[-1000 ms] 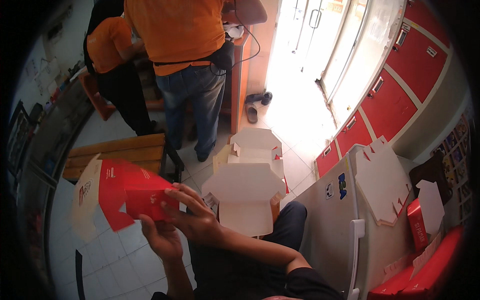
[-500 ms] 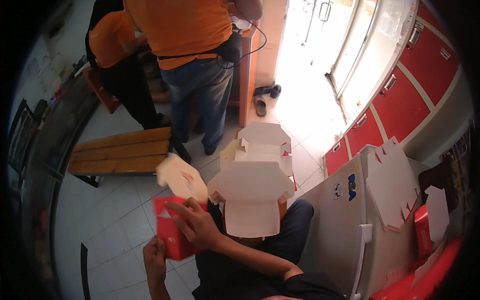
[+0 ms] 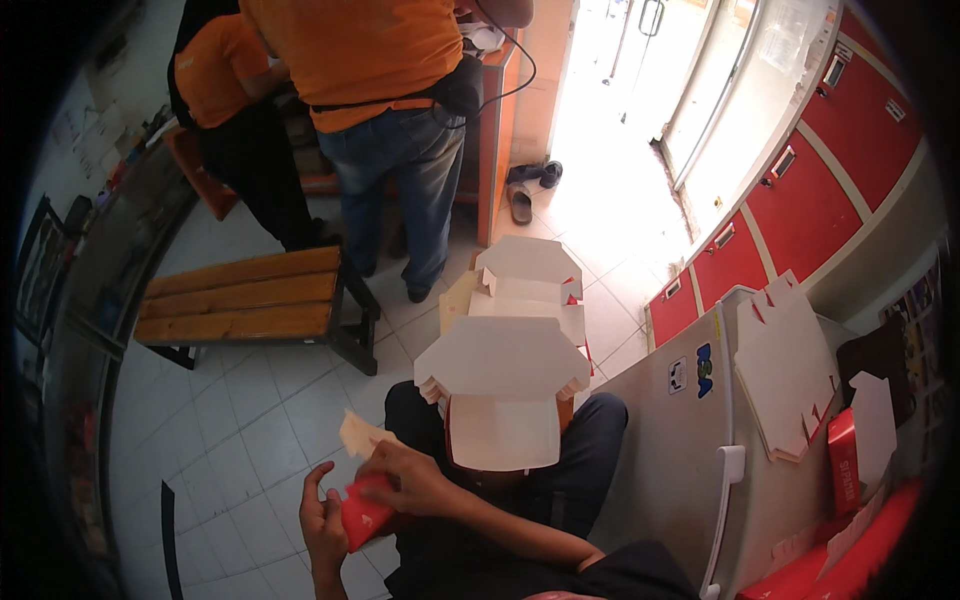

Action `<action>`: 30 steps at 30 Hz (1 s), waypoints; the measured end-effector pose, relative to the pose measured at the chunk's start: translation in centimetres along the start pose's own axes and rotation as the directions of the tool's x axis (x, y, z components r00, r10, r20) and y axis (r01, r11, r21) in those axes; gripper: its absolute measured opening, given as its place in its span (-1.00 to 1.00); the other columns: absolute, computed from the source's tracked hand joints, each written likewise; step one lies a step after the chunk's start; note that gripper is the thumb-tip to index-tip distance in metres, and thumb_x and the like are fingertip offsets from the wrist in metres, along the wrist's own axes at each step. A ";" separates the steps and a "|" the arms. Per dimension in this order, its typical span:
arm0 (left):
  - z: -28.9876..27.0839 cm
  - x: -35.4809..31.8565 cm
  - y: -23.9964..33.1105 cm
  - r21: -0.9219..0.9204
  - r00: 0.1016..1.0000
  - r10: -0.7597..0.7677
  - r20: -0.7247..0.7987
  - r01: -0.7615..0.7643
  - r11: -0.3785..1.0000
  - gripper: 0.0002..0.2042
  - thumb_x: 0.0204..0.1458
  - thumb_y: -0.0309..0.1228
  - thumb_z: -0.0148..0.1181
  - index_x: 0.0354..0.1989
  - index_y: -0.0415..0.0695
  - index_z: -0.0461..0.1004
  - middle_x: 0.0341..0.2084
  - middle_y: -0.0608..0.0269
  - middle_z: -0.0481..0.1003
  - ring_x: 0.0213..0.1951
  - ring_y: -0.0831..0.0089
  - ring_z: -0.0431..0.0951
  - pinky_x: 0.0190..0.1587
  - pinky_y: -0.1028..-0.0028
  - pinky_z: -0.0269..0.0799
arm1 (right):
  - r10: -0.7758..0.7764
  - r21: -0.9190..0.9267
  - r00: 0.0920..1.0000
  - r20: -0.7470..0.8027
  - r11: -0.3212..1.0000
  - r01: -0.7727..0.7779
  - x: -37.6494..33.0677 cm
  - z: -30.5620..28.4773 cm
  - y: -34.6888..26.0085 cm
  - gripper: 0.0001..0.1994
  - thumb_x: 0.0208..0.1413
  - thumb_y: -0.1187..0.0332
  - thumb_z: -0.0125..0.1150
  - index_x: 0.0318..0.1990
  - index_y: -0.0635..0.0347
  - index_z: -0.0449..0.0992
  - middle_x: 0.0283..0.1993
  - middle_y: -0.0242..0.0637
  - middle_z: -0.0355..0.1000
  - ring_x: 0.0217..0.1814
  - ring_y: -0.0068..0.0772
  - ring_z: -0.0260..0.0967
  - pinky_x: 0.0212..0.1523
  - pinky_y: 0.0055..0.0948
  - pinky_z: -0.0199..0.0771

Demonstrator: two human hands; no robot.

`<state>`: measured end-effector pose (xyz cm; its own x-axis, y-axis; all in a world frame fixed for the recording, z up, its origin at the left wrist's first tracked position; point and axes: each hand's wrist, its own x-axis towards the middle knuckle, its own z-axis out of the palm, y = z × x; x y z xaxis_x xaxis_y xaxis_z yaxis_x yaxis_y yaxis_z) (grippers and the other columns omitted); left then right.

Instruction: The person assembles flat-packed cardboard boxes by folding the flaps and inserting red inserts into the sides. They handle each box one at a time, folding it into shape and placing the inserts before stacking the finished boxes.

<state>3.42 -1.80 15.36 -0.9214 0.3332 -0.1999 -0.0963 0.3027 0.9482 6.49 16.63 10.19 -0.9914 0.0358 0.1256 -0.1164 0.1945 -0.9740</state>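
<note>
I hold a small red folding carton (image 3: 364, 521) low in front of me, left of my lap. My left hand (image 3: 322, 525) cradles its left side, with the forefinger raised off it. Bent over the carton's top, my right hand (image 3: 408, 482) grips the red card; its fingertips are partly hidden. A pale cream flap (image 3: 362, 432) sticks out beyond the right hand. By my knees stands a stack of opened white cartons (image 3: 502, 432), and neither hand touches it.
More opened white cartons (image 3: 528, 262) stand beyond the stack. A wooden bench (image 3: 240, 297) is ahead left. Two people in orange shirts (image 3: 355, 50) stand at a counter. At right, a white fridge (image 3: 660, 440) bears flat cartons (image 3: 785, 365) and a red carton (image 3: 843, 462). Red lockers (image 3: 805, 185) line the wall.
The red carton has moved down and tilted, its wide cream lid swinging down so that less shows. My right hand has closed over its top. My left forefinger has lifted away.
</note>
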 end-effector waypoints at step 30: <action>-3.9 1.2 4.1 0.231 0.866 0.497 0.050 -0.494 0.838 -0.87 -0.01 -0.50 0.34 -0.30 -0.26 0.60 -0.52 0.15 0.63 -0.44 0.39 0.63 -0.34 0.46 0.48 | -0.049 0.018 0.949 -0.312 0.998 0.057 1.9 -7.8 -1.3 -0.44 0.27 -0.01 0.12 0.16 0.34 0.33 0.09 0.15 0.38 0.15 0.08 0.37 0.12 -0.10 0.33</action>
<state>0.43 -3.62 19.92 -0.8272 0.4840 0.2855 0.4616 0.2954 0.8365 5.19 24.15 13.14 -0.9167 0.3301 0.2254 -0.1739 0.1784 -0.9685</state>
